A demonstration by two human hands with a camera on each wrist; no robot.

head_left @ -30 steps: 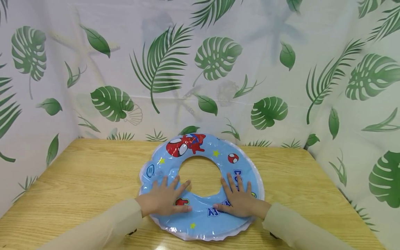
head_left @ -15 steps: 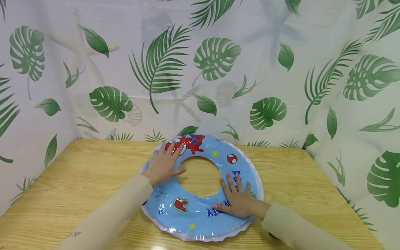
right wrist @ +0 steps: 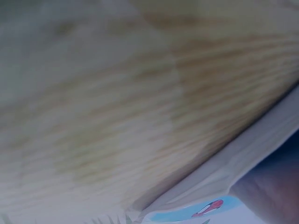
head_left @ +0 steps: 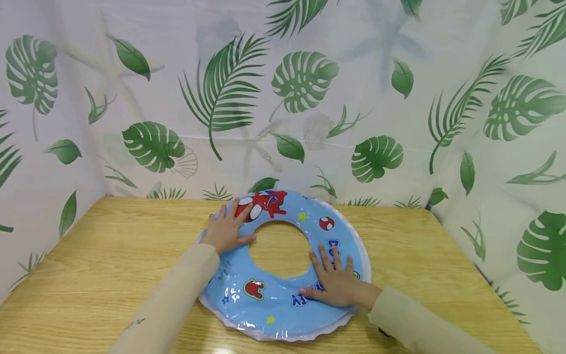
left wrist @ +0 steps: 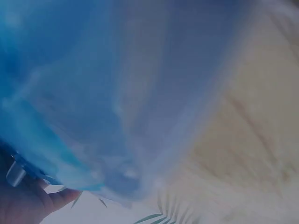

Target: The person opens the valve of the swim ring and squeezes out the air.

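Observation:
A light blue inflatable swim ring [head_left: 283, 307] with red cartoon figures, yellow stars and blue lettering lies flat on the wooden table. My left hand [head_left: 224, 231] rests on its upper left part, fingers spread, fingertips over the red masked figure and thumb at the inner edge. On the lower right part, my right hand [head_left: 338, 285] lies with spread fingers across the lettering. The left wrist view is filled by the blurred blue ring [left wrist: 84, 93], and some fingers [left wrist: 28, 200] show at its lower left corner. In the right wrist view the ring's pale edge [right wrist: 196, 186] crosses the corner.
The wooden table [head_left: 110, 265] extends around the ring on both sides. A white cloth backdrop [head_left: 327, 162] printed with green leaves stands along the back and both sides of the table.
My left hand has moved from the ring's lower left part up to its upper left part, then slightly further left. The right hand stays in place on the ring.

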